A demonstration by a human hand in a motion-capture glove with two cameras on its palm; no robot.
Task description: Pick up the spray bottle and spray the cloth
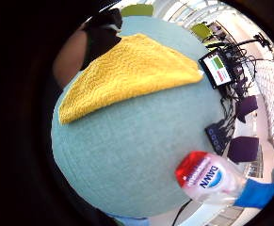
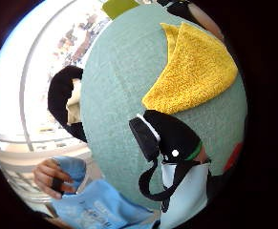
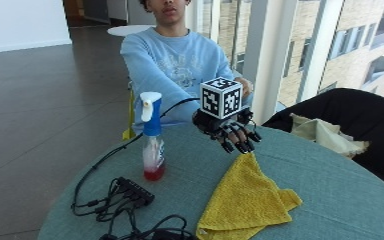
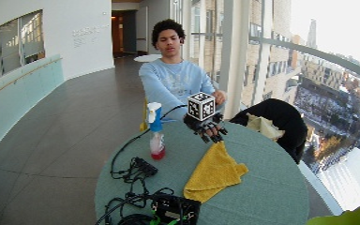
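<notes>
A: Where is your right hand at this moment?

B: Your gloved hand hangs in the air above the far part of the round table, just over the far tip of the yellow cloth. It does not touch the cloth. The fingers point down toward the table and are relaxed and a little spread; they hold nothing.

A: And the spray bottle?

B: The spray bottle stands upright on the table, to the left of your hand and clearly apart from it. Its long axis is vertical. The blue and white head is on top; I cannot tell for sure which way the nozzle faces. The red liquid fills only the lowest part of the clear body. In the little finger side palm view you see the bottle near the rim of the table, with the word DAWN on its label.

A: How does the cloth lie?

B: You see it folded in a rough triangle. One narrow tip points to the far side, toward you, and the wide end lies at the near side of the table. Its long axis runs from far to near. It lies flat on the green table cover.

A: Other things on the table?

B: Black cables and a small black box lie on the near left part, near the bottle. Your other hand, the bare one, rests behind the table edge, close to your body.
</notes>
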